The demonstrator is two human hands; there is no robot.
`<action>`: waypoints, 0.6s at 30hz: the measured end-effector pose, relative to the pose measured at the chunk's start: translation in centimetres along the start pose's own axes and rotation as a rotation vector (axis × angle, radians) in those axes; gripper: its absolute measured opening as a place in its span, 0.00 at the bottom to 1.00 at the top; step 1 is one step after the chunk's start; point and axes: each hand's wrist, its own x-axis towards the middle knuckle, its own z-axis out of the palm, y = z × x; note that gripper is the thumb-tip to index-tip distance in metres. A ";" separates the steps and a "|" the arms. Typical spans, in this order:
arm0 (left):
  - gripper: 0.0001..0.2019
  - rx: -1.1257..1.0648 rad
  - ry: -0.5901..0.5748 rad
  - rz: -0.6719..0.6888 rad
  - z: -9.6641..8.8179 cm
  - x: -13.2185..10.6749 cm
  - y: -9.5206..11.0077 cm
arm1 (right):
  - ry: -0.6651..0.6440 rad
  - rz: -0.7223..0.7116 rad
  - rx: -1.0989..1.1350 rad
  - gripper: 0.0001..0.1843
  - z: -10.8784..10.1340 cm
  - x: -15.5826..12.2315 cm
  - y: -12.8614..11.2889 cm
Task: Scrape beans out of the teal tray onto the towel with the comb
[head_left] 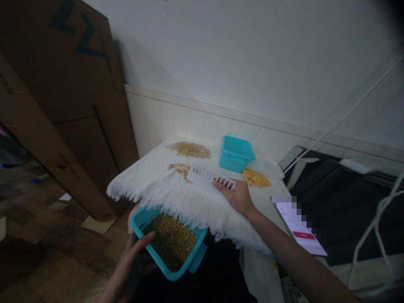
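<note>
Left hand (pixel 135 246) grips a container (pixel 198 257) of mixed beans (pixel 178 237) by the desk's (pixel 277 202) near edge. Right hand (pixel 236 195) clutches a slotted piece (pixel 206 184).

dim, slightly blurred, shadowed floor (pixel 59 248), glowing screen (pixel 295 225) partly pixelated, darkened upper-right corner

Two hands: left hand (pixel 138 247) near, right hand (pixel 238 197) farther off. Two turquoise containers: near container (pixel 173 274) at left, far container (pixel 232 163) at right. Two patches of beans on one white cloth (pixel 148 181): far patch (pixel 189 149), nearer patch (pixel 179 169). One slotted tray (pixel 205 182). One yellow packet (pixel 256 178) and one lit screen (pixel 298 229), both right. Beans in near container, too many to count.
</note>
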 end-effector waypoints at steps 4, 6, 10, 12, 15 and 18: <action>0.54 0.005 0.014 -0.017 0.0 0.2 -0.1 | 0.005 0.003 0.014 0.31 0.0 0.0 0.1; 0.54 0.009 -0.003 -0.032 0.0 0.2 0.0 | -0.005 0.009 0.023 0.31 0.1 0.0 0.2; 0.54 0.011 -0.025 -0.041 -0.1 -0.2 0.3 | -0.028 0.016 0.038 0.30 0.0 0.0 0.2; 0.54 0.013 -0.016 -0.049 0.0 -0.4 0.5 | -0.034 0.015 0.040 0.30 0.0 0.1 0.1; 0.56 -0.003 -0.007 -0.052 0.3 -0.9 0.8 | -0.046 0.005 0.036 0.31 0.0 0.3 0.0; 0.58 -0.009 0.002 -0.041 0.7 -1.3 1.0 | -0.057 0.000 0.043 0.32 0.1 0.5 -0.2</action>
